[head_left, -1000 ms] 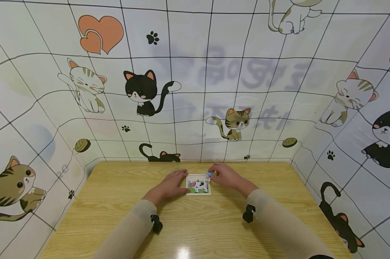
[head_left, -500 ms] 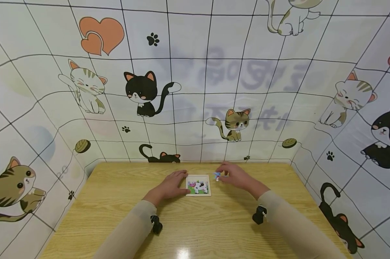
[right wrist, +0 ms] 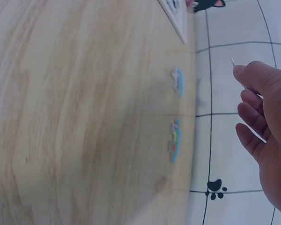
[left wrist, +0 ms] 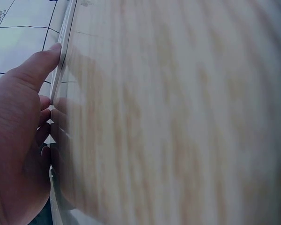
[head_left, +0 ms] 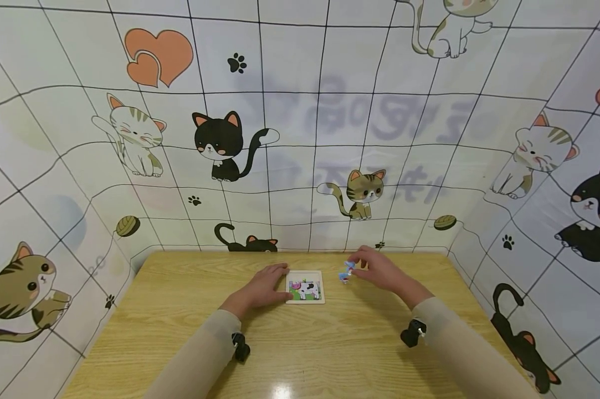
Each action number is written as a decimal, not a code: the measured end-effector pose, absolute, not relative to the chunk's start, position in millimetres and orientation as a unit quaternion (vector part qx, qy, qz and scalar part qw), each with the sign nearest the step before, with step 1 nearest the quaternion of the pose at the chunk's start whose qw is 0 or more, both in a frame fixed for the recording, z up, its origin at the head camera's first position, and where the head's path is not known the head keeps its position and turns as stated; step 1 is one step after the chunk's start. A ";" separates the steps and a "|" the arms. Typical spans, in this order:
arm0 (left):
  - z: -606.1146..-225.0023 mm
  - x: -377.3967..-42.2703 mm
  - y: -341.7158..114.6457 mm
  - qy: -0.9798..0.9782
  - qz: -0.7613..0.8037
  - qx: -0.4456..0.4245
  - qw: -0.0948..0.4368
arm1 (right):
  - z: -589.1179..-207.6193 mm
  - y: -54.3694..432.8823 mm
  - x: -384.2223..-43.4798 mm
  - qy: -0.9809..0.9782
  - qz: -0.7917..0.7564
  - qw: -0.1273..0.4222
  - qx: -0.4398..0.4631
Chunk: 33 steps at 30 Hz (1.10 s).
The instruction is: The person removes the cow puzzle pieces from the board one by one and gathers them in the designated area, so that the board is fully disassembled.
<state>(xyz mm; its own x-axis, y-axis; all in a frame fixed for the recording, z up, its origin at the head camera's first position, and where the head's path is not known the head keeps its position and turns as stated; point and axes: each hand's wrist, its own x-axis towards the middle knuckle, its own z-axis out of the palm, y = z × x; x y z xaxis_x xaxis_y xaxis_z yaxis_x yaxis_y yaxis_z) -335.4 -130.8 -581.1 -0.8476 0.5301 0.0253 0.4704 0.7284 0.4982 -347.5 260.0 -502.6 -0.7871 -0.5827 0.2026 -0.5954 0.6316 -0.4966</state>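
In the head view a small framed picture puzzle (head_left: 305, 299) of a black-and-white cow lies on the table, its upper part bare. My left hand (head_left: 263, 285) rests at its left side, fingers near the upper corner and thumb at the lower one. To the right of the puzzle, my right hand (head_left: 379, 270) pinches a small puzzle piece (head_left: 350, 265) between thumb and finger. A blue puzzle piece (head_left: 343, 277) lies just below it on the table. In the right wrist view the held piece shows only as a thin edge.
Two loose pieces, a blue-and-white one (right wrist: 178, 81) and a multicoloured one (right wrist: 174, 140), lie on the wooden table (right wrist: 84, 117) in the right wrist view. A cat-patterned sheet (head_left: 300, 122) rises behind the table's far edge and along both sides.
My right hand has moved right, away from the puzzle's upper right corner, with a piece between its fingers. A loose blue piece now shows on the table. My left hand has stayed put.
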 end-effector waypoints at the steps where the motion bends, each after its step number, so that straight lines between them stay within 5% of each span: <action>1: -580.1 -335.2 -130.3 0.929 0.250 0.267 0.063 | -502.0 262.7 -347.5 -0.903 0.279 0.014 0.326; 33: -579.2 -332.7 -127.2 0.935 0.236 0.259 0.058 | -499.5 335.0 -349.8 -0.921 0.295 -0.026 0.254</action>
